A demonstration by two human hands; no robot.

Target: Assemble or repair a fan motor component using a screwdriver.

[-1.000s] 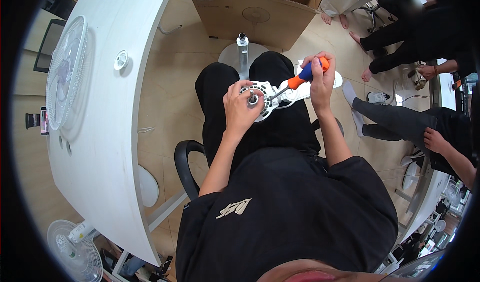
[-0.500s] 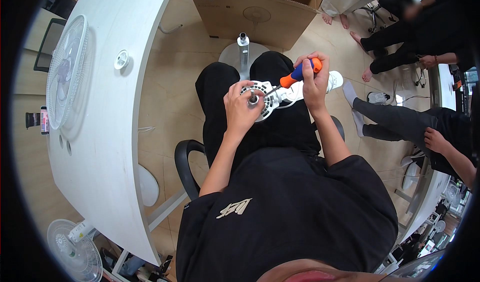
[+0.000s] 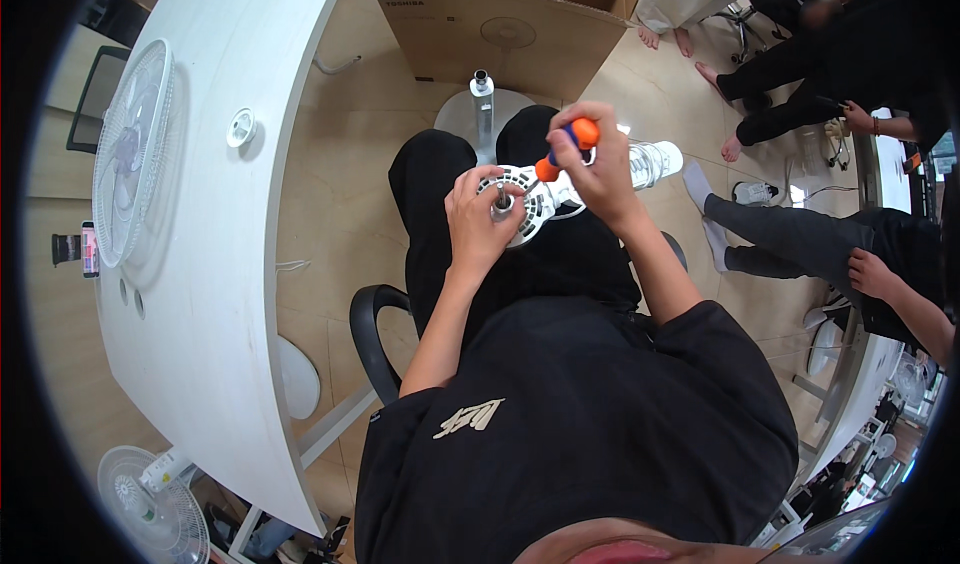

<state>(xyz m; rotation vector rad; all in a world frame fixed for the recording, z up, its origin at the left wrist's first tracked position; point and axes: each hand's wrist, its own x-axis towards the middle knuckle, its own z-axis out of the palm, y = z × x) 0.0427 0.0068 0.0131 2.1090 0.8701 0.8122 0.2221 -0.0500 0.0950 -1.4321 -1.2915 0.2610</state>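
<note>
Across my lap lies a white fan motor head (image 3: 533, 226), its slotted round face and metal shaft (image 3: 502, 194) toward my left hand. Thumb and fingers of my left hand (image 3: 474, 226) curl around the front of it by the shaft; their exact contact is partly hidden. My right hand (image 3: 602, 171) is closed round an orange and blue screwdriver (image 3: 584, 134). The screwdriver slants down to the left, its tip near the slotted face; whether it touches cannot be seen. Beyond my knees the fan's stand pole (image 3: 483, 114) rises from a round white base (image 3: 453, 116).
A white table (image 3: 215, 294) at my left carries a caged fan grille with blades (image 3: 125, 154) and a small white round part (image 3: 241, 127). Ahead stands an open cardboard box (image 3: 510, 44). Other people sit at the right. An assembled fan (image 3: 150, 499) stands at lower left.
My right hand and the screwdriver have moved left, the handle now tilted more steeply. My left hand stays on the motor head, shifted only slightly.
</note>
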